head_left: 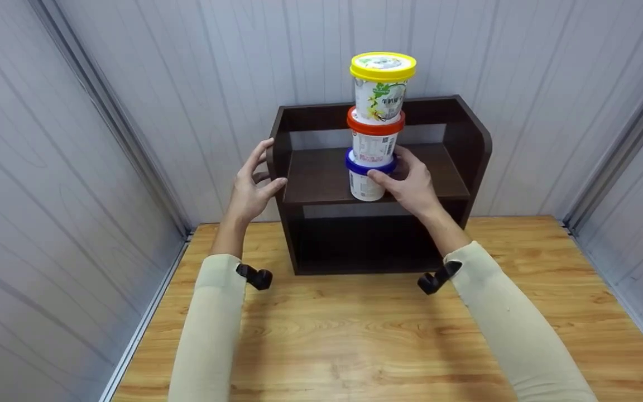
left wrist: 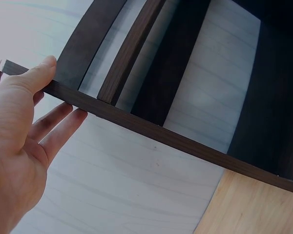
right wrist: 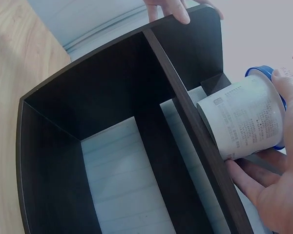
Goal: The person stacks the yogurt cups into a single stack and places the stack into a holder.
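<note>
Three white tubs stand stacked on the upper board of a dark brown two-tier shelf (head_left: 318,173), close to the board's front edge. The blue-lidded tub (head_left: 365,188) is at the bottom, the red-lidded tub (head_left: 374,146) in the middle, the yellow-lidded tub (head_left: 380,101) on top. My right hand (head_left: 415,187) grips the bottom tub from the right, thumb by its blue rim. In the right wrist view, fingers support the lower side of this tub (right wrist: 241,117). My left hand (head_left: 250,192) grips the shelf's left side panel (left wrist: 127,119), thumb and fingers on opposite faces.
The shelf stands on a wood-grain floor (head_left: 344,335) against a pale panelled wall (head_left: 232,67). Side walls rise at left and right. Its lower compartment (head_left: 366,243) lies below the tubs. A black wrist camera mount (head_left: 255,277) projects from the left sleeve.
</note>
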The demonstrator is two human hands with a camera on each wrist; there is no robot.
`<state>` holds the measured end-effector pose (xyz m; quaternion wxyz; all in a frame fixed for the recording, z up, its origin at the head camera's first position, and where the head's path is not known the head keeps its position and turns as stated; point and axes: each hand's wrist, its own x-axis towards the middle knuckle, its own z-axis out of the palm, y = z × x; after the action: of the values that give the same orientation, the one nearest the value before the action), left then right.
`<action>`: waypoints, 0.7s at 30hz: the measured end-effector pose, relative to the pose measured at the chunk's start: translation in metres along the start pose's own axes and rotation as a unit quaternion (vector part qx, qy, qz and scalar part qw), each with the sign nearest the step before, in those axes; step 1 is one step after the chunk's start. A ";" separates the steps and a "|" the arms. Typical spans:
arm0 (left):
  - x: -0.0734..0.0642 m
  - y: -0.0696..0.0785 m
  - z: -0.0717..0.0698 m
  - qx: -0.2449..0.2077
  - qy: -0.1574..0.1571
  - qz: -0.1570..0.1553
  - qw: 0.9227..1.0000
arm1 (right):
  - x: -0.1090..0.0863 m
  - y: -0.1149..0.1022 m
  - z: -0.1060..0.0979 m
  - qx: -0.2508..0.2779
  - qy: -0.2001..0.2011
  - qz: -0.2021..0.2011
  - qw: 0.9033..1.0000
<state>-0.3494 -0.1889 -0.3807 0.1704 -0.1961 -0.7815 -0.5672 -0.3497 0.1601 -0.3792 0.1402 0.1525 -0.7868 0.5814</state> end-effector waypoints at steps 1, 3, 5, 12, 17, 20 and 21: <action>-0.001 0.001 0.000 -0.001 0.000 0.001 1.000 | 0.000 0.000 0.001 0.001 0.002 -0.002 1.000; -0.003 0.002 0.000 -0.001 0.002 0.003 1.000 | 0.000 0.000 0.001 -0.002 0.005 -0.003 1.000; -0.006 0.003 0.000 0.000 0.004 0.003 1.000 | 0.000 0.001 0.001 -0.010 0.007 -0.004 1.000; -0.007 0.003 0.000 0.000 0.002 0.005 1.000 | 0.002 0.001 0.001 -0.015 0.010 0.000 1.000; -0.007 0.003 -0.001 -0.001 0.001 0.004 1.000 | 0.002 0.002 0.003 -0.014 0.012 0.002 1.000; -0.008 0.004 -0.001 0.001 0.004 0.004 1.000 | 0.002 0.003 0.004 -0.014 0.013 0.003 1.000; -0.008 0.004 -0.001 0.002 0.004 0.005 1.000 | 0.002 0.003 0.004 -0.012 0.013 0.004 1.000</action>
<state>-0.3408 -0.1896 -0.3814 0.1769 -0.1971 -0.7812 -0.5653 -0.3529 0.1565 -0.3821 0.1501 0.1403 -0.7922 0.5746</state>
